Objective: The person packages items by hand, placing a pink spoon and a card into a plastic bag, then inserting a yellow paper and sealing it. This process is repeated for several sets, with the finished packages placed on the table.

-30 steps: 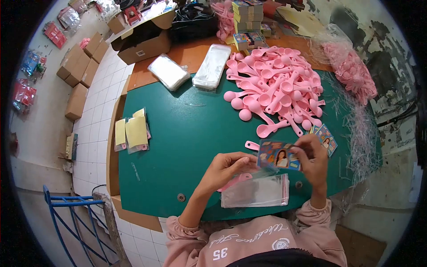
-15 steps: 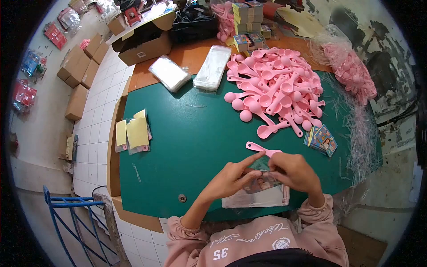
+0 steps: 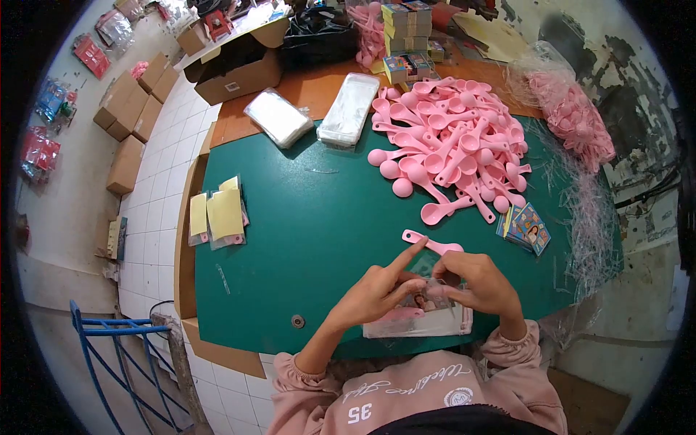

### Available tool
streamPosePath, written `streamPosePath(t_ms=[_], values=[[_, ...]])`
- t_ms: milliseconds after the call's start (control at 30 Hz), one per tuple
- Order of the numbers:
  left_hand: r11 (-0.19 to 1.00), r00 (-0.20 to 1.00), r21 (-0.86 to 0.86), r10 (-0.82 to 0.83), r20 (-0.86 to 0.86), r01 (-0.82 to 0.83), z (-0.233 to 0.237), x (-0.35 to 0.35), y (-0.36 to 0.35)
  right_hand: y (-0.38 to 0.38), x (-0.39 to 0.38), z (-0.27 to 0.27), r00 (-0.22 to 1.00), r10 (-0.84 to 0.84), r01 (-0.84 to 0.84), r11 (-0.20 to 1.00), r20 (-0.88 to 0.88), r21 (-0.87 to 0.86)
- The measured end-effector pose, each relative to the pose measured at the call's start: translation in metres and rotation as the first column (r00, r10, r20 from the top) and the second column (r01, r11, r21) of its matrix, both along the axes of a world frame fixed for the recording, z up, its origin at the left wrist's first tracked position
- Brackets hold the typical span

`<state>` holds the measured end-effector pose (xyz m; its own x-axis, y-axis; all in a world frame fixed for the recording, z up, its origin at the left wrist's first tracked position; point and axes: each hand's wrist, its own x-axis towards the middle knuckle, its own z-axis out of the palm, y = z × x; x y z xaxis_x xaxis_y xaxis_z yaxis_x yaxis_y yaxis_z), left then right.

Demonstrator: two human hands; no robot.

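Near the table's front edge, my left hand (image 3: 375, 291) pinches the left side of a clear plastic packet (image 3: 420, 301) that shows a printed card and something pink inside. At the packet's other side, my right hand (image 3: 480, 283) is closed on its upper right part. Both hands hover over a stack of clear bags (image 3: 378, 330). One pink spoon (image 3: 433, 242) lies just beyond my fingertips. Further off is a large heap of pink spoons (image 3: 453, 138). Several printed cards (image 3: 529, 229) lie to the right of the hands.
Filled packets with yellow cards (image 3: 224, 212) lie at the left. Two stacks of clear bags (image 3: 279, 118) are at the back, near an open cardboard box (image 3: 239, 78). Stacked cards (image 3: 406, 36) and a bag of pink spoons (image 3: 569, 109) stand behind the heap. Plastic scraps (image 3: 589, 225) hang at the right.
The packet between my hands has tilted, and a pink piece now shows at its lower left. My right fingers have shifted slightly on its top edge.
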<state>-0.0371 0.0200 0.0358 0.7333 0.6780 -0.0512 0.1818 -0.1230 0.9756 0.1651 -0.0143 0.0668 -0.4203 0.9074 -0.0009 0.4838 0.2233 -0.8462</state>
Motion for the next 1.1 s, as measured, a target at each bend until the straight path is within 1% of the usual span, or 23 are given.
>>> streamPosePath(t_ms=[67,100,167,200,233,267,300,367,400,433,467,533,567,600,667,800,900,933,967,1000,1033,1067,1100], values=[[1.000,0.999,-0.017,-0.012,-0.049,0.011,0.002,0.000,-0.001,0.001,0.007,0.000,0.990,0.138,-0.140,0.989,0.041,0.042],[1.000,0.998,0.008,0.000,-0.068,0.000,0.000,0.001,-0.003,-0.001,0.006,-0.004,0.989,0.138,-0.140,0.989,0.043,0.042],[0.999,0.996,0.032,0.011,-0.084,-0.008,-0.002,0.006,-0.005,-0.008,0.001,-0.015,0.983,0.094,-0.120,0.980,0.159,0.161],[0.998,0.990,0.037,0.046,-0.131,-0.042,-0.003,0.008,-0.005,-0.010,-0.004,-0.018,0.983,0.092,-0.118,0.980,0.160,0.161],[0.996,0.981,0.044,0.081,-0.178,-0.074,-0.003,0.009,-0.006,-0.011,-0.012,-0.021,0.992,0.017,-0.041,0.980,0.125,0.193],[0.996,0.981,0.045,0.080,-0.177,-0.073,-0.005,0.008,-0.006,-0.011,-0.016,-0.021,0.995,-0.057,0.037,0.974,0.087,0.223],[0.997,0.980,0.051,0.066,-0.186,-0.057,-0.008,0.006,-0.007,-0.012,-0.015,-0.021,0.994,-0.058,0.037,0.974,0.087,0.224],[0.997,0.979,0.059,0.059,-0.196,-0.048,-0.009,-0.001,-0.007,-0.011,-0.010,-0.017,1.000,-0.019,0.019,0.999,-0.006,0.031],[0.995,0.973,0.102,0.003,-0.232,0.022,-0.007,-0.008,-0.007,-0.011,-0.008,-0.013,1.000,-0.016,0.016,0.999,-0.005,0.030],[0.985,0.962,0.141,-0.055,-0.269,0.095,-0.007,-0.015,-0.006,-0.011,-0.006,-0.009,0.995,-0.100,0.098,0.992,-0.025,-0.076],[0.985,0.962,0.140,-0.056,-0.268,0.097,-0.006,-0.023,-0.003,-0.011,-0.003,-0.006,0.982,-0.188,0.178,0.967,-0.035,-0.182],[0.994,0.969,-0.050,-0.102,-0.224,0.094,-0.004,-0.041,0.003,-0.010,0.007,-0.013,0.970,-0.241,0.225,0.947,-0.042,-0.231],[0.996,0.997,-0.090,-0.033,-0.063,0.028,-0.014,-0.048,0.002,-0.008,0.008,-0.017,0.956,-0.288,0.264,0.924,-0.048,-0.278],[0.996,0.997,-0.090,-0.031,-0.065,0.025,-0.013,-0.052,0.003,-0.007,0.007,-0.021,0.957,-0.286,0.261,0.924,-0.051,-0.278],[0.979,1.000,-0.202,0.019,-0.003,-0.019,-0.010,-0.059,0.004,-0.004,0.005,-0.026,0.895,-0.212,0.058,0.927,-0.392,-0.371],[0.947,0.999,-0.318,0.043,0.003,-0.040,-0.006,-0.061,0.001,-0.006,0.003,-0.021,0.909,-0.255,0.059,0.861,-0.329,-0.505],[0.960,0.999,-0.280,-0.027,-0.043,0.014,-0.007,-0.058,-0.001,-0.007,0.003,-0.040,0.887,-0.271,0.059,0.869,-0.374,-0.491],[0.960,0.999,-0.280,-0.027,-0.043,0.014,-0.008,-0.055,-0.005,-0.008,0.001,-0.042,0.892,-0.289,0.127,0.898,-0.347,-0.421],[0.981,0.982,-0.111,0.148,-0.117,-0.161,-0.010,-0.049,-0.011,-0.008,-0.001,-0.043,0.895,-0.310,0.193,0.918,-0.322,-0.346],[0.945,0.932,0.070,0.326,-0.157,-0.319,-0.013,-0.043,-0.018,-0.007,-0.006,-0.038,0.895,-0.310,0.194,0.918,-0.321,-0.346],[0.945,0.932,0.068,0.326,-0.157,-0.319,-0.018,-0.037,-0.026,-0.005,-0.013,-0.029,0.917,-0.349,0.324,0.934,-0.192,-0.148],[0.913,0.910,0.045,0.408,-0.081,-0.405,-0.023,-0.031,-0.033,-0.004,-0.020,-0.022,0.911,-0.407,0.411,0.909,-0.071,0.071],[0.873,0.874,0.019,0.487,-0.005,-0.487,-0.027,-0.026,-0.038,-0.003,-0.024,-0.019,0.912,-0.405,0.410,0.909,-0.073,0.073]])
